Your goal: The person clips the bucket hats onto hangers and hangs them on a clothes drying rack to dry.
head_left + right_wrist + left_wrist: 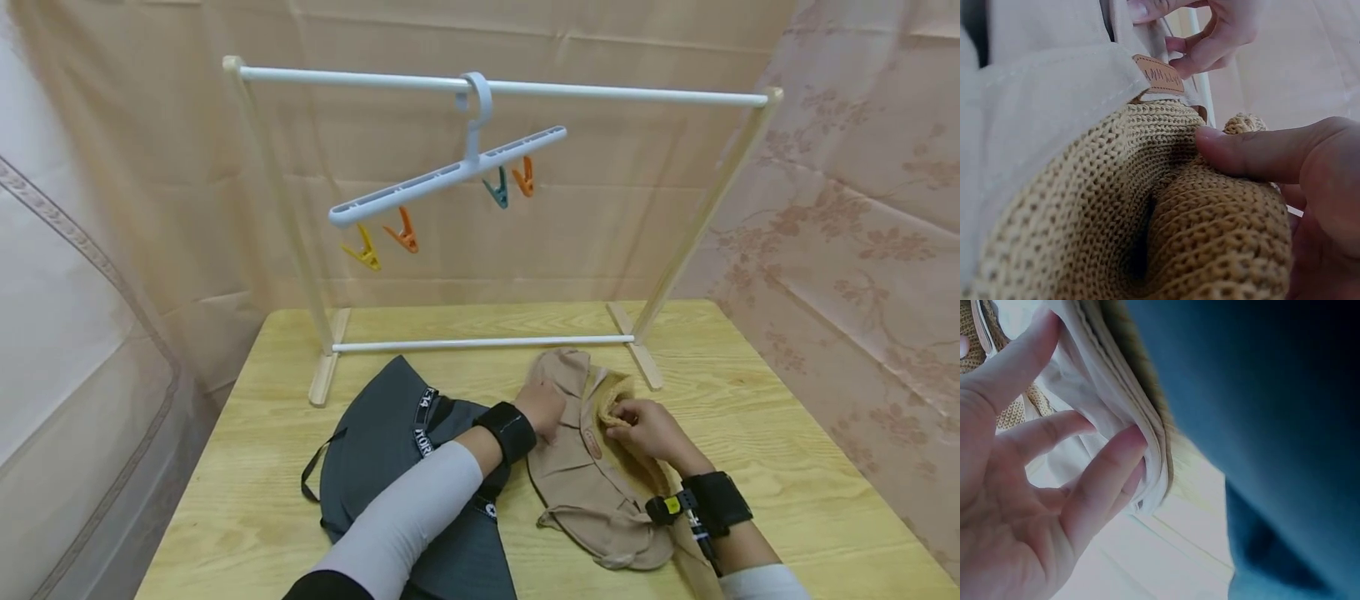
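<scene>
A beige fabric sun hat with a small leather label lies on the table, its mustard knitted part folded over into a roll. My right hand pinches this knitted edge, thumb on top and fingers underneath. At the hat's far left side is my left hand; its spread, lightly bent fingertips rest against the beige cloth in the left wrist view. Under my left forearm lies a dark grey sun hat with a lettered black band and a thin strap.
Behind the hats stands a rack with a white top bar and wooden feet. From it hangs a pale blue hanger, tilted, with several clips, including a yellow clip and a teal clip. Curtains surround the wooden table.
</scene>
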The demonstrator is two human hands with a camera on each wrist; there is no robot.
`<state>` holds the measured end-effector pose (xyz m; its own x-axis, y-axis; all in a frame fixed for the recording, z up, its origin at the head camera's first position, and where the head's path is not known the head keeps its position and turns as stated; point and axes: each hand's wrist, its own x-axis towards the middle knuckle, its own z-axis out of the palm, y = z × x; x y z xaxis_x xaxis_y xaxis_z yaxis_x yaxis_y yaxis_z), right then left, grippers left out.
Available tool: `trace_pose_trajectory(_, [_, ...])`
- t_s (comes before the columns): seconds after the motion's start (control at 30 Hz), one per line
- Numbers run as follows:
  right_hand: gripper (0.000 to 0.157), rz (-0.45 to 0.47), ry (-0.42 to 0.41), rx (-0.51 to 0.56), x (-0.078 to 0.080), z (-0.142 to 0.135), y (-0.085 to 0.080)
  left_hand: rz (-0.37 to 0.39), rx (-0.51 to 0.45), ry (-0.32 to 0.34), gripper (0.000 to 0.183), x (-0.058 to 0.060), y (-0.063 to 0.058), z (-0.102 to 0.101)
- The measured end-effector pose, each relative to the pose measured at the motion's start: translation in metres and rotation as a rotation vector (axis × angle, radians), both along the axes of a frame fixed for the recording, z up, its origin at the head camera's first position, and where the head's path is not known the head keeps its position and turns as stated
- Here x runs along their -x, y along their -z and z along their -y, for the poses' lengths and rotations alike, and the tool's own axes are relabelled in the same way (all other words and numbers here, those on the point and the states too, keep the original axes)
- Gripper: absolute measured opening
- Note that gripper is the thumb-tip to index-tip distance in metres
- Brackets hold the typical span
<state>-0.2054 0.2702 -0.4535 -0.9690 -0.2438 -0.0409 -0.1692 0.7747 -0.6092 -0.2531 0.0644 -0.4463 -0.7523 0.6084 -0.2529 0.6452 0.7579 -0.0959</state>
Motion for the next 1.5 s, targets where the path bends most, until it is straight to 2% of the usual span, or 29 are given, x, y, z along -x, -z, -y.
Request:
trace_pose_trajectory(0.2, [0.017,0.042,0.007,0.001,-0.001,0.004,-0.004,-0.026,0.027,0.018,0.044,0.002,-0.002,0.000])
trace_pose_trajectory(0.33, [0.025,0.085,0.015,0.014,-0.007,0.005,-0.006,-0.018,0.047,0.021,0.045,0.000,-0.004,0.000])
trace_pose_trajectory(0.4, [0.026,0.127,0.070,0.054,-0.011,0.004,-0.007,-0.020,0.053,0.028,0.046,-0.002,-0.005,0.000])
trace_pose_trajectory(0.57, [0.029,0.236,0.275,0.189,-0.019,-0.001,-0.009,-0.037,0.065,0.029,0.051,-0.003,-0.004,-0.002])
trace_pose_trajectory(0.63, [0.030,0.260,0.311,0.198,-0.019,-0.004,-0.012,-0.046,0.074,0.031,0.052,-0.002,-0.002,-0.003])
trace_pose_trajectory(0.7, [0.035,0.263,0.327,0.157,-0.019,-0.007,-0.015,-0.058,0.073,0.035,0.051,-0.001,0.001,-0.005])
trace_pose_trajectory(0.83, [0.037,0.195,0.299,0.012,-0.021,-0.015,-0.017,-0.078,0.055,0.057,0.046,0.001,0.007,-0.008])
trace_pose_trajectory(0.93, [0.028,0.116,0.250,-0.038,-0.023,-0.019,-0.014,-0.070,0.049,0.049,0.040,0.001,0.007,-0.008])
trace_pose_trajectory(1.07, [0.027,0.048,0.206,-0.024,-0.025,-0.023,-0.009,-0.045,0.049,0.027,0.034,0.001,0.005,-0.005])
trace_pose_trajectory(1.23, [0.029,-0.013,0.170,-0.041,-0.025,-0.021,-0.007,-0.066,0.060,0.025,0.042,0.000,0.001,-0.002])
trace_pose_trajectory(1.5, [0.017,0.016,0.182,-0.030,-0.028,-0.017,-0.005,-0.082,0.085,0.016,0.054,-0.006,0.002,0.001])
